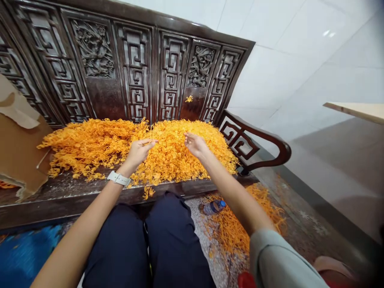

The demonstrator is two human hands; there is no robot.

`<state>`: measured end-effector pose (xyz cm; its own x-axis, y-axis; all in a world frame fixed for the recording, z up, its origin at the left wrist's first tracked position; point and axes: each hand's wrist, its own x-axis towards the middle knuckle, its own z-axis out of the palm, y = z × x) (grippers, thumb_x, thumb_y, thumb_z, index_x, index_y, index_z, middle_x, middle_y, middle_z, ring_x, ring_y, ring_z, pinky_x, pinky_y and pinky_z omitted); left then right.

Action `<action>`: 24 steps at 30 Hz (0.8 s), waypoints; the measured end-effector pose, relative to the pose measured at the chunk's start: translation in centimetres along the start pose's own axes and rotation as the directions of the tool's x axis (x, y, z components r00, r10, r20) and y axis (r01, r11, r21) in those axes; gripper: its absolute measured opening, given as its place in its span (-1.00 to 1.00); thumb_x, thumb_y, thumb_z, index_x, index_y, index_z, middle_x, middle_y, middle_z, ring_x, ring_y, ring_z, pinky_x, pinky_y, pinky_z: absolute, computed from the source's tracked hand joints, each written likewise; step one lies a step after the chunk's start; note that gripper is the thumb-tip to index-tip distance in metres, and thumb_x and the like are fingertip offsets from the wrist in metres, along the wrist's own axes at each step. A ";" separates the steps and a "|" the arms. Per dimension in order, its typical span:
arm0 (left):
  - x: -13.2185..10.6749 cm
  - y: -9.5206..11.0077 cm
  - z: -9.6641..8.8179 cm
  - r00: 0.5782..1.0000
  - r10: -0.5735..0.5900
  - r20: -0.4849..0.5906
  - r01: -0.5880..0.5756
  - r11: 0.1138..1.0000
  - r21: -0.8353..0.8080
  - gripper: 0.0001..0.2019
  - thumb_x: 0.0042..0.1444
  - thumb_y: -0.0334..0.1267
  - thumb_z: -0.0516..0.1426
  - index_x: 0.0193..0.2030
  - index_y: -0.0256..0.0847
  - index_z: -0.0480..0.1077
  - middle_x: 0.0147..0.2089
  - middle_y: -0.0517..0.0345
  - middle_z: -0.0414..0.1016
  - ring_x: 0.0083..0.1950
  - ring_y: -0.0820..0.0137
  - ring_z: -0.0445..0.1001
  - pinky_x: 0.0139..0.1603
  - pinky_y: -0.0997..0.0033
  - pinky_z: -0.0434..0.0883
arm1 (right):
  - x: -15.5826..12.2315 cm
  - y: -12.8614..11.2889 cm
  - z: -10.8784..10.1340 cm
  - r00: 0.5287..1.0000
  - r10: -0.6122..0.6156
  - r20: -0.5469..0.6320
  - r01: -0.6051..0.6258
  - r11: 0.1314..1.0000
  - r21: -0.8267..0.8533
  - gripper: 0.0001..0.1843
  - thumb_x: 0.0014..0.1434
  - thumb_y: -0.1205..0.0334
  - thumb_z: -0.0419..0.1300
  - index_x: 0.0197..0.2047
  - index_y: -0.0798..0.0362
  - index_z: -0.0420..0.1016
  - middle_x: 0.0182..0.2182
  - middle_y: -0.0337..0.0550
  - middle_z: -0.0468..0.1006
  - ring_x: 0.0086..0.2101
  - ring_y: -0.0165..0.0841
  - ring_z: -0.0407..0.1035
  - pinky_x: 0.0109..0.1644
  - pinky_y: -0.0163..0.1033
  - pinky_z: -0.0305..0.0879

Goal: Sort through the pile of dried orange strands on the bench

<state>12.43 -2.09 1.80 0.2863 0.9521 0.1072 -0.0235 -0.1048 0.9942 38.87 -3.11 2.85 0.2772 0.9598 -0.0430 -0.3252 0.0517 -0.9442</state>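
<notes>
Observed: a heap of tangled orange plastic pieces lies along the seat of a dark carved wooden bench, from its middle to the right armrest. Both hands work over the heap's centre, near each other but apart.

Left hand, with a white wristwatch on the wrist: fingers curled, thumb pressed to forefinger in a closed pinch. What sits in the pinch is too small to tell against the heap.

Right hand: fingertips drawn together just above or touching the top of the heap. Whether they grasp a piece cannot be told.

Surroundings: loose orange pieces on the floor lie beside the person's right leg, near a clear plastic bottle with a blue cap that lies on its side. A torn brown cardboard box rests on the left end of the seat. One stray orange piece clings to the backrest.

Assessment: the pieces look light and interlocked, so a sharp pull would likely drag neighbours along. A fingertip pinch on a single piece, with the other hand steadying the tangle beside it, seems the sound method. Keeping both hands above the seat rather than its front edge should limit further spill, of which the floor already shows plenty.
</notes>
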 end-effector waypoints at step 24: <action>-1.2 1.8 7.5 0.850 0.400 0.344 -0.515 0.486 0.707 -0.71 0.37 -0.21 0.11 -0.41 -0.10 0.47 -0.53 0.03 0.42 -0.51 0.23 0.25 -0.34 0.26 -0.08 | 1.2 1.3 -1.7 0.951 -0.305 -0.044 0.286 0.927 -0.241 -0.62 0.21 -0.08 0.35 -0.40 0.02 0.40 -0.57 -0.40 0.15 -0.57 -0.53 -0.03 -0.51 -0.38 0.02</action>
<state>19.19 -5.60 3.37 0.5635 0.6682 0.4858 0.5180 -0.7438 0.4223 40.35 -2.38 1.05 0.4023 0.8853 0.2332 -0.0038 0.2563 -0.9666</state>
